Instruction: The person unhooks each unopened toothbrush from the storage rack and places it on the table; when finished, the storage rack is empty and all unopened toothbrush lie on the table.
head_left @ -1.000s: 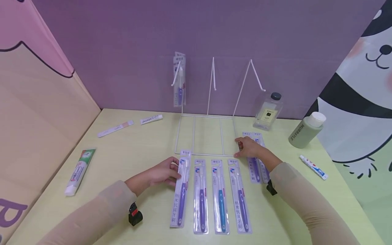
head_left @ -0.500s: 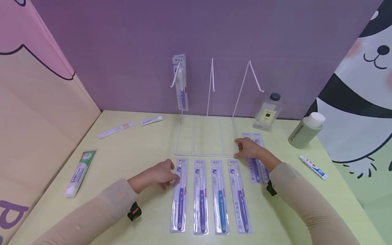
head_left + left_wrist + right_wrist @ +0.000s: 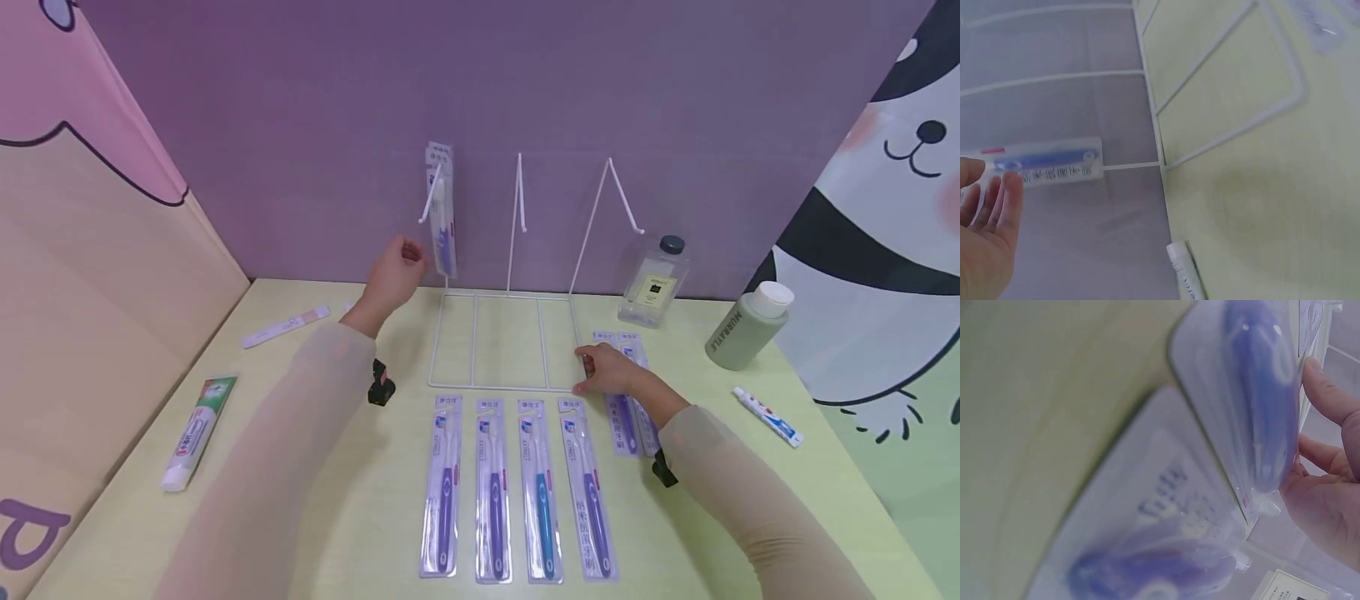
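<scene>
A white wire display rack [image 3: 487, 387] with three upright hooks stands at the back of the table. Packaged toothbrushes [image 3: 446, 229] hang on its left hook, one in front of another. My left hand [image 3: 396, 273] is raised just left of these, thumb and fingers loosely bent and apart; in the left wrist view the hanging pack lies behind the fingertips. My right hand [image 3: 606, 369] grips the rack's front right corner between thumb and fingers. In front of the rack lies a row of several packaged toothbrushes [image 3: 444, 500], purple-handled except one teal-handled toothbrush [image 3: 544, 508].
More packaged toothbrushes [image 3: 624, 425] lie under my right wrist. Behind them stand a clear bottle [image 3: 652, 287] and a green bottle [image 3: 746, 329]; a small toothpaste tube [image 3: 768, 417] lies at right. On the left are a large toothpaste tube [image 3: 197, 433] and a slim pink-white packet [image 3: 285, 326].
My left hand laid the leftmost packaged toothbrush down in the row, let go of it, and moved up and away toward the hanging packs. The right hand has stayed on the rack.
</scene>
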